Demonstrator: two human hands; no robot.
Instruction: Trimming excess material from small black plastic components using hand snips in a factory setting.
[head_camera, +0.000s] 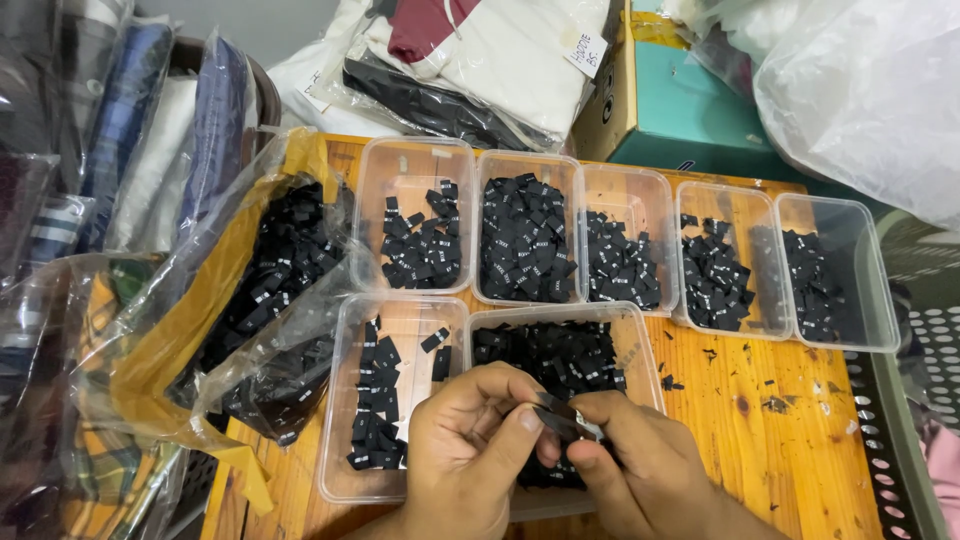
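My left hand (465, 445) and my right hand (625, 455) meet low in the head view, both pinching small black fabric labels (565, 418) between thumbs and fingers. They hover over a clear plastic tub (640, 335) filled with black labels. To its left a second tub (345, 400) holds a sparser row of labels. Five more clear tubs stand in a row behind, among them one at the left (415, 160) and one at the far right (860, 260), each with black labels.
An open clear bag (265, 270) heaped with black labels lies at the left on the wooden table (780, 440). Bagged folded clothes (470, 60), a teal box (690, 100) and a big plastic bag (870, 90) crowd the back. A perforated basket (915, 400) stands at the right.
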